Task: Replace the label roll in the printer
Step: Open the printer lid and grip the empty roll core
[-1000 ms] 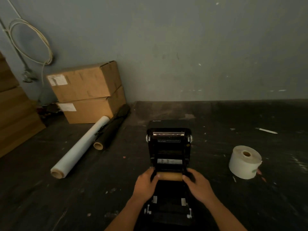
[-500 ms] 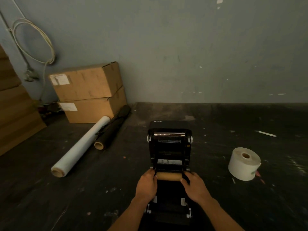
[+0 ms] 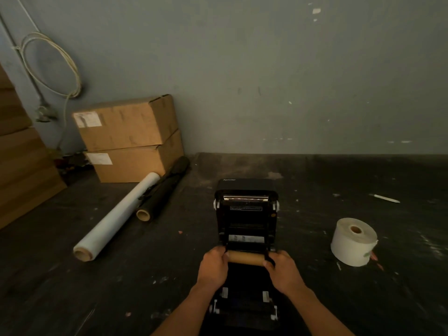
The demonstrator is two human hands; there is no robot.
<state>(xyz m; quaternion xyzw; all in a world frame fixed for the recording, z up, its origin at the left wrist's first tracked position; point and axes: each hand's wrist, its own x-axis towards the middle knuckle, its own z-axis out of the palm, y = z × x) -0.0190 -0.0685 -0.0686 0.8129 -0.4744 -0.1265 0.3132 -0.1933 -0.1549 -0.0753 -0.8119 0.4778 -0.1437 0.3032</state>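
A black label printer (image 3: 246,214) stands open on the dark table, its lid tilted up and back. Across its roll bay lies a bare brown cardboard core (image 3: 245,257), seated between the two black roll guides. My left hand (image 3: 213,267) grips the core's left end and my right hand (image 3: 282,271) grips its right end, next to the guide. A full white label roll (image 3: 352,241) stands on end on the table to the right of the printer, untouched.
Two stacked cardboard boxes (image 3: 126,139) sit at the back left against the grey wall. A roll of clear stretch film (image 3: 116,217) and a black roll (image 3: 162,192) lie in front of them. A white pen (image 3: 384,198) lies far right. The dark table (image 3: 72,287) is speckled with scraps.
Both hands have closed in tighter on the ends of the cardboard core. The view has shifted slightly; the printer and the white roll stay put.
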